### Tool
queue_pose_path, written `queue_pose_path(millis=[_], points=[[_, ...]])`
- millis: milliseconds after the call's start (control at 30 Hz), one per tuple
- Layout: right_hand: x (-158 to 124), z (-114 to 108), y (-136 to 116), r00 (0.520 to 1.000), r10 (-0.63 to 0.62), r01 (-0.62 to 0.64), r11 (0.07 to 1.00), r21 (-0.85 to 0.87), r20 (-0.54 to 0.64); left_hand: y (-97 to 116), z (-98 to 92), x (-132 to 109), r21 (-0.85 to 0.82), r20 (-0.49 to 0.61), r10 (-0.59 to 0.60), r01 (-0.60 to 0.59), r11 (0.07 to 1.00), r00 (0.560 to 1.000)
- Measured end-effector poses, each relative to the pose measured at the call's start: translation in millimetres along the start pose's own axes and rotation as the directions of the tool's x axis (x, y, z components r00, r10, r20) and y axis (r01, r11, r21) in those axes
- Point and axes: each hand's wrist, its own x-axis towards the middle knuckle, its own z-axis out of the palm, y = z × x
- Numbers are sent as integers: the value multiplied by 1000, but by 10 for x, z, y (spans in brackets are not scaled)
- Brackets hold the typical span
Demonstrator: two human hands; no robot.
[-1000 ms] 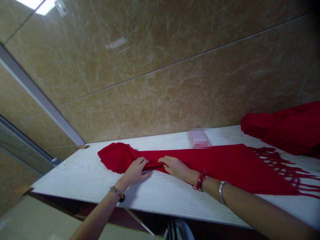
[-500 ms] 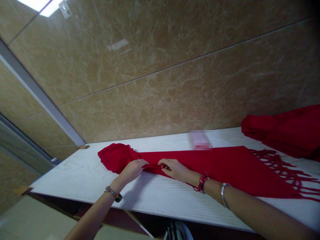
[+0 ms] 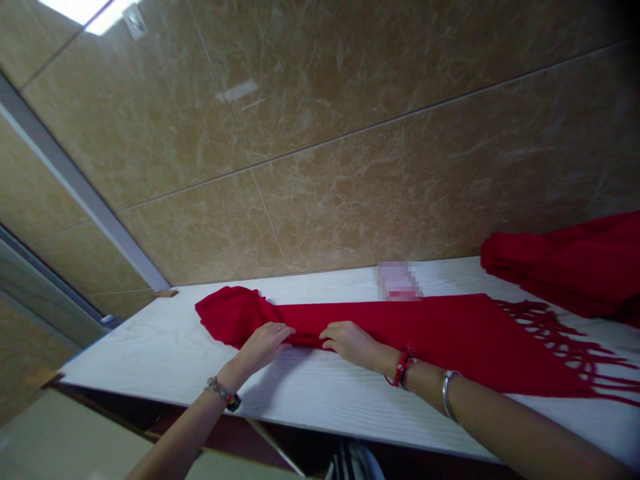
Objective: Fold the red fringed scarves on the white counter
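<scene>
Lengthwise, red scarf runs left-right along worktop, bunched end nearer left hand, fringed end nearer right hand. Fingers half-curled at near edge, cloth extending beyond; can't tell whether pinching.

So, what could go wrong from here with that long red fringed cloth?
The long red fringed cloth might crease: its picture-left end lies crumpled. Its thin red fringe strands could tangle, being splayed over the white wood-grain tabletop. The red cord bracelet at the right wrist, close to the cloth, may snag it.
</scene>
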Motion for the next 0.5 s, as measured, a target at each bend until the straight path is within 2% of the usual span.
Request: queue_pose_path(millis=[100, 233, 367, 500], points=[[-7, -19, -2, 1000, -8, 7, 1000, -28, -22, -74, -21, 1, -26, 22, 8, -7, 1000, 1000], [-35, -59, -49, 998, -57, 56, 997, -57, -24, -111, -46, -62, -10, 49, 102, -102, 995, 994], [-75, -83, -154, 986, -135, 142, 988, -66, 97, -37, -60, -167, 58, 48, 186, -189, 980, 981], [-111, -82, -227, 964, -188, 203, 977, -65, 189, 64, -79, -211, 62, 103, 180, -187, 980, 978]])
